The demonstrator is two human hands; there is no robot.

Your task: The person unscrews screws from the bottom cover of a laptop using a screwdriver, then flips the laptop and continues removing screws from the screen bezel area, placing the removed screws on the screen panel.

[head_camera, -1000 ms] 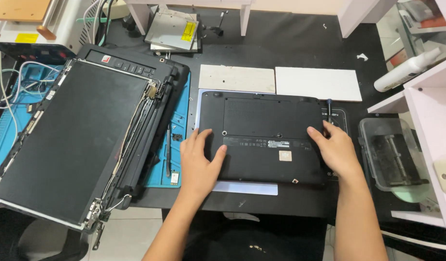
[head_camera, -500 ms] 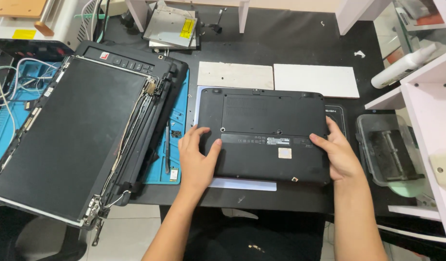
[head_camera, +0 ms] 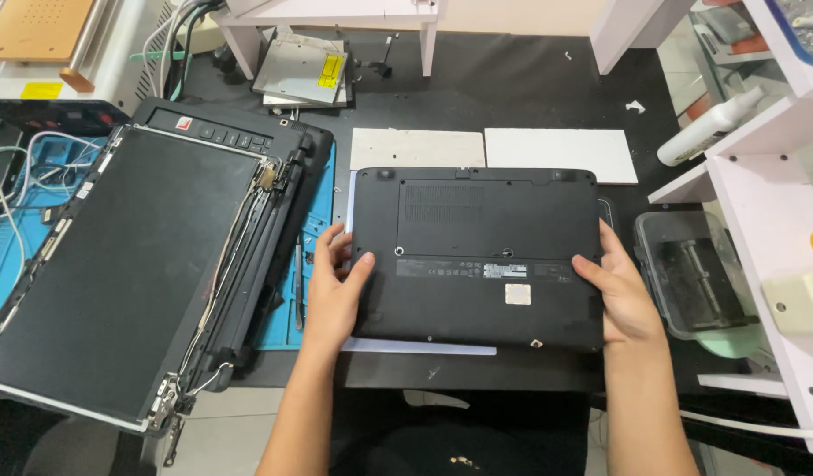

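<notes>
Black worktable [head_camera: 512,97] | bearing upturned black laptop [head_camera: 477,256]; two white slabs [head_camera: 494,150] lying behind it; blue mat [head_camera: 314,256] lying left; clear tub [head_camera: 693,282] sitting right.

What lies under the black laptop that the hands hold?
A pale sheet shows under the laptop, along its front and left edges. The laptop covers the rest, so nothing else under it can be seen.
</notes>
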